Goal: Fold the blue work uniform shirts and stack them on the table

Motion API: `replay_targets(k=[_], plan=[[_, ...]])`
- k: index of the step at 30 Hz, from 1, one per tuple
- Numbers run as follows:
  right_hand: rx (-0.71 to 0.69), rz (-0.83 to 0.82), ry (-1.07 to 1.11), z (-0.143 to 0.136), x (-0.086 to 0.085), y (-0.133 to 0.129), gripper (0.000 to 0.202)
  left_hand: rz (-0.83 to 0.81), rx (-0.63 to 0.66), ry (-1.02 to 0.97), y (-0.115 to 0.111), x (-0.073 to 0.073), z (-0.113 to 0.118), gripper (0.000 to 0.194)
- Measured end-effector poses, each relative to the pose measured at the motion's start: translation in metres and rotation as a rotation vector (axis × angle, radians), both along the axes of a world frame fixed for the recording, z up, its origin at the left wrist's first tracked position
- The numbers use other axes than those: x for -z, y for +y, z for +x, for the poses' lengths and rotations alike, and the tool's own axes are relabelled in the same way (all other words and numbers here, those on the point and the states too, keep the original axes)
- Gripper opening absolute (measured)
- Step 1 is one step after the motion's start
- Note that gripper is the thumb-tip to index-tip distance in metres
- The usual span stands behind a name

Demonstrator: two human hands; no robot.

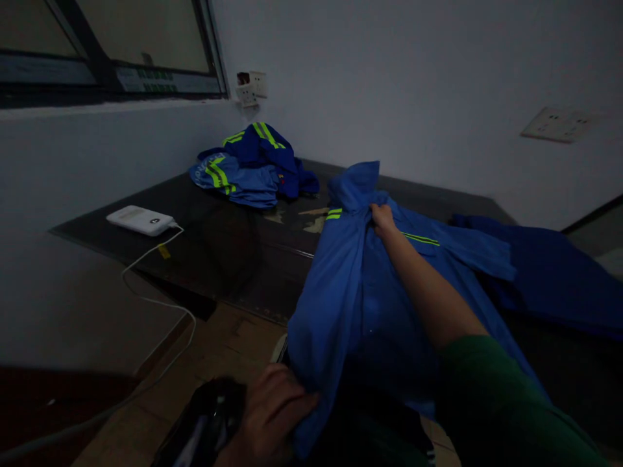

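Note:
A blue short-sleeved work shirt (pixel 331 279) with yellow-green reflective stripes lies over the table's front edge, its lower part hanging toward me. My right hand (pixel 383 219) is closed on the shirt's front near the collar, pinching the fabric. Down at the hem, my left hand (pixel 277 405) has its fingers curled against the side edge of the same shirt, gripping the cloth. The collar stands up beyond my right hand, and one sleeve spreads to the right. Shadow hides much of the lower hem.
Crumpled blue garments with reflective stripes (pixel 253 165) lie at the table's back left. A white power bank (pixel 141 220) sits near the left corner, its white cable (pixel 195 324) dropping off the edge. Darker blue cloth (pixel 555 272) lies at right. The dark table (pixel 233 259) meets the wall.

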State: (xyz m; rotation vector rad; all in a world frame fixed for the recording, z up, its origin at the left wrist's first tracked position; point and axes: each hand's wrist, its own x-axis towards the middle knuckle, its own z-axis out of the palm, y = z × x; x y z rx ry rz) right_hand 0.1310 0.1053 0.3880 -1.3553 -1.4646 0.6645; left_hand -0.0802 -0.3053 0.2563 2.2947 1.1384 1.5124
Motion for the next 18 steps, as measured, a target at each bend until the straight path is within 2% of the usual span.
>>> replay_targets(k=[2,5,8,11,13,15,18], plan=[[0.045,-0.065,0.096,0.010,0.014,-0.008,0.021,0.010,0.083,0.101,0.007,0.003,0.014,0.032],[0.068,-0.140,0.195,0.015,0.024,-0.012,0.014,0.100,0.077,0.120,0.012,0.006,0.025,0.028],[0.057,-0.186,0.270,0.015,0.022,-0.010,0.019,0.182,0.055,0.104,0.014,0.004,0.030,0.027],[0.044,-0.185,0.316,0.014,0.018,-0.009,0.021,0.247,0.096,0.078,0.016,0.002,0.039,0.026],[0.043,-0.164,0.325,0.015,0.018,-0.012,0.022,0.214,0.102,0.125,0.019,0.004,0.048,0.023],[0.052,-0.139,0.312,0.019,0.022,-0.015,0.023,0.103,0.078,0.231,0.021,0.008,0.056,0.021],[0.053,-0.049,0.258,0.032,0.026,-0.022,0.028,-0.020,0.092,0.361,0.020,0.016,0.054,0.028]])
